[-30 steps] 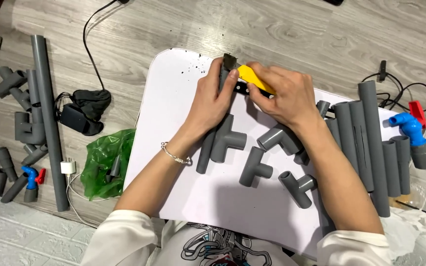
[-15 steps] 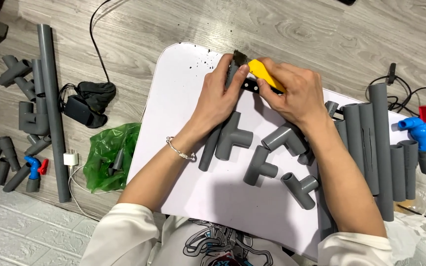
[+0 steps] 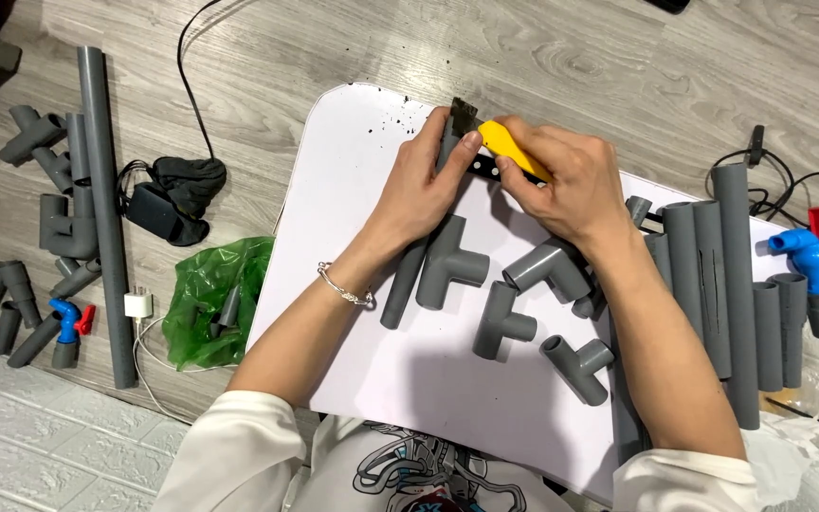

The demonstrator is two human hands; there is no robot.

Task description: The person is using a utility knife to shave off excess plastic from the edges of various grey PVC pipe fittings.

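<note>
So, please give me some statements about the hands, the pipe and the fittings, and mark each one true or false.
1. The left hand grips a grey pipe. True.
2. The right hand holds a red tool. False: it is a yellow tool.
3. Grey tee fittings lie on the white board. True.
4. The green plastic bag lies on the board. False: it lies on the floor beside it.

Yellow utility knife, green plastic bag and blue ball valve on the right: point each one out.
Yellow utility knife (image 3: 514, 150), head view, on the yellow handle.
Green plastic bag (image 3: 203, 284), head view, on its crumpled middle.
Blue ball valve (image 3: 805, 254), head view, on the blue body.
</note>
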